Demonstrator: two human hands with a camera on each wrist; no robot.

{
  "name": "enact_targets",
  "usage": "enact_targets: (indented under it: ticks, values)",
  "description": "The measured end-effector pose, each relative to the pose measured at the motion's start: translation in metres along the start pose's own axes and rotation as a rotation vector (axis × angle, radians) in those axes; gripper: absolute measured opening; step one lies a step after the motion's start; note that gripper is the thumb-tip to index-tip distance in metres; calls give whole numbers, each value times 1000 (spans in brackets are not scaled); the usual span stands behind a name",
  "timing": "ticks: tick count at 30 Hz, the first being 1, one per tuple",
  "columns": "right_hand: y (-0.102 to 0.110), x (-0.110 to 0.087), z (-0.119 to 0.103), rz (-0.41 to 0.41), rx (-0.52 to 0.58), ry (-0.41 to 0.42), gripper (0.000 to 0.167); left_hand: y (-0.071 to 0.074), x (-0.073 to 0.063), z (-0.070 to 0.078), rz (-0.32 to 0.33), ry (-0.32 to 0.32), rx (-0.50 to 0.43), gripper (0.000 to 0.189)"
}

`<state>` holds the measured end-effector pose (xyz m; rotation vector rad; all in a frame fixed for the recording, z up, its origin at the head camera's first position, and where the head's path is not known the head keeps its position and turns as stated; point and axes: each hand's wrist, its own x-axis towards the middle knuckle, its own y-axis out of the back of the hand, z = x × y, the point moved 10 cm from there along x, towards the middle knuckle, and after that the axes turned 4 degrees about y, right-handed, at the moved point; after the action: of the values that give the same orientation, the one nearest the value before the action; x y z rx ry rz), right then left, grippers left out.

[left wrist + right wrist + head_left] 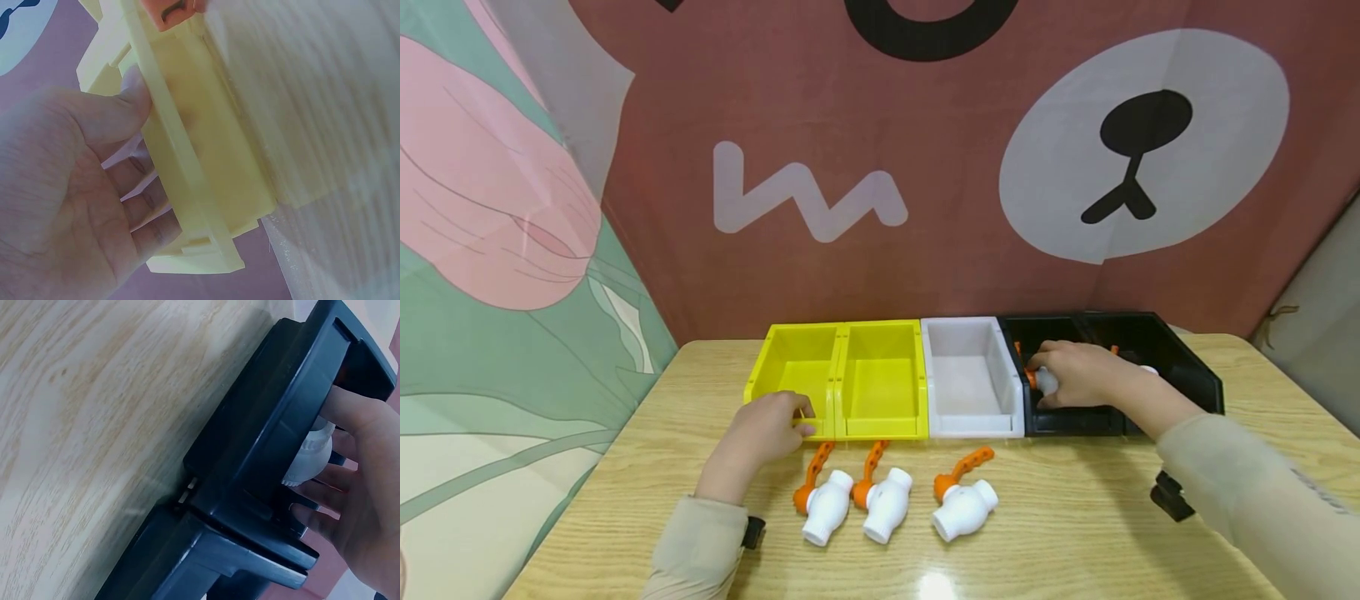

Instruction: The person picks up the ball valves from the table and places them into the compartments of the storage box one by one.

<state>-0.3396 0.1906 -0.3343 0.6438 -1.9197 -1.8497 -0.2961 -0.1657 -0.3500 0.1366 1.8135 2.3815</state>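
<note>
My right hand (1078,372) reaches into the left black bin (1075,422) and grips a white ball valve (311,455) with an orange handle. In the right wrist view the valve's rounded body shows between thumb and fingers, partly behind the bin's front wall. My left hand (771,427) is at the front rim of the leftmost yellow bin (219,169), fingers loosely bent and reaching inside, thumb tip right at the rim. It holds no valve. On the table before the bins lie three white ball valves with orange handles: left (828,507), middle (887,504) and right (966,509).
The bins stand side by side: two yellow ones, a white bin (973,383) and two black ones. A second black bin (1180,367), at the far right, is partly behind my right forearm and has something white and orange in it. A printed cloth (850,275) hangs behind the wooden table (1037,550).
</note>
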Motion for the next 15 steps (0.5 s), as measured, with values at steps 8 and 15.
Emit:
enact_targets:
  ticks: [8,15]
  values:
    - [-7,3,0,-3,-14,15,52,0,0,-1,8,-9,-1,9]
    - [-12,4,1,-20,-16,16,51,0,1,-1,5,-8,-4,9]
